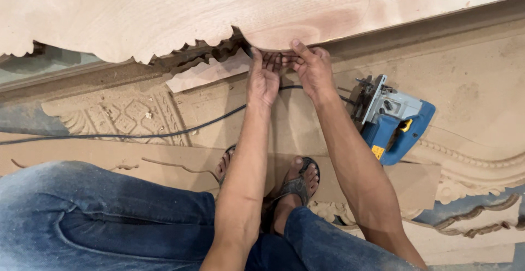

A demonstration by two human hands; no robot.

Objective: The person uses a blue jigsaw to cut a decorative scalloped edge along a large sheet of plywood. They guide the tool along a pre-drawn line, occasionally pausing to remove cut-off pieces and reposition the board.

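Plywood fills the top of the view, a pale sheet (pixel 219 6) whose lower edge has already been sawn into a scalloped, wavy outline from the left side as far as the middle, where both hands meet. To the right of that spot the edge runs on as a smooth shallow curve and then straight, so by my reckoning roughly half of the shaped edge is done and the right half is left. The left hand (pixel 263 79) reaches up with its fingers hooked under the edge, and the right hand (pixel 313 70) sits just beside it, thumb on top and fingers curled beneath; each grip is narrow and closed on the sheet's edge at the deepest notch, though what the fingertips do underneath I cannot tell. A blue and grey jigsaw (pixel 391 119) lies on its side on the floor near the right forearm, untouched, with its black cord (pixel 164 134) trailing off to the left behind the left wrist. Carved wooden mouldings (pixel 123 112) and flat boards cover the floor (pixel 481 85) below. The person crouches in blue jeans (pixel 82 216), sandalled feet (pixel 298 181) between the two forearms.
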